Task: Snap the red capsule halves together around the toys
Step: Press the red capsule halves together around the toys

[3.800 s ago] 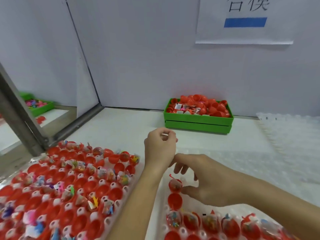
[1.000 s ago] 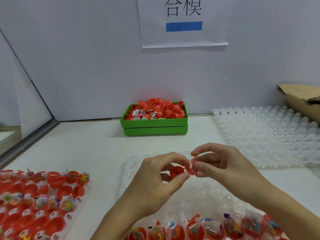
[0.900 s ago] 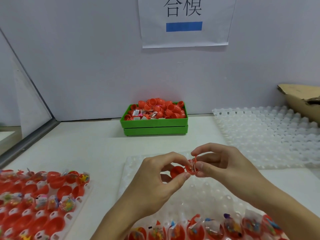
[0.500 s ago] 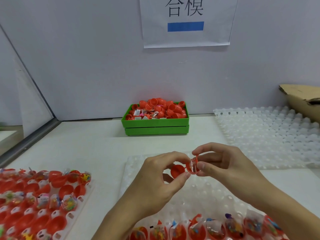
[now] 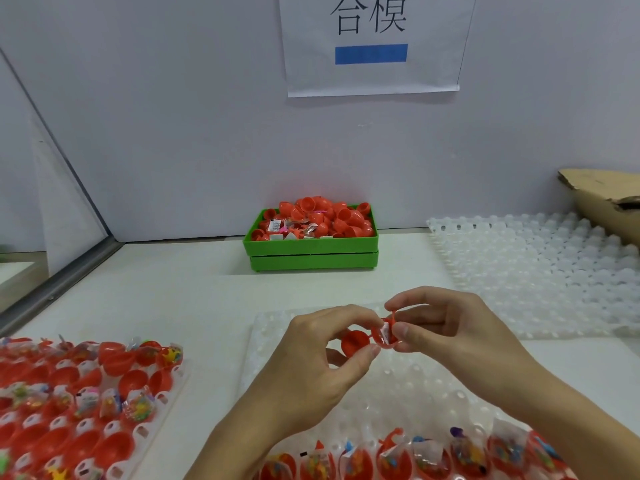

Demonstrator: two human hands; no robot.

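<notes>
Left hand raised above the white tabletop, thumb and forefinger curled in a narrow grip round an empty red capsule half. Right hand just beside, thumb and forefinger pinching the other red capsule half, with a small toy in a clear wrapper showing in its open side. Two halves touching at the rims, side by side, not closed together. Held over a clear bubble tray, a row of toy-filled red halves along its near edge. At the left, a second tray of red halves and wrapped toys. Farther back, against the wall, a green bin heaped with red shells. To the right, an unfilled clear tray beside a cardboard box. On the wall, a paper sign with a blue bar.
</notes>
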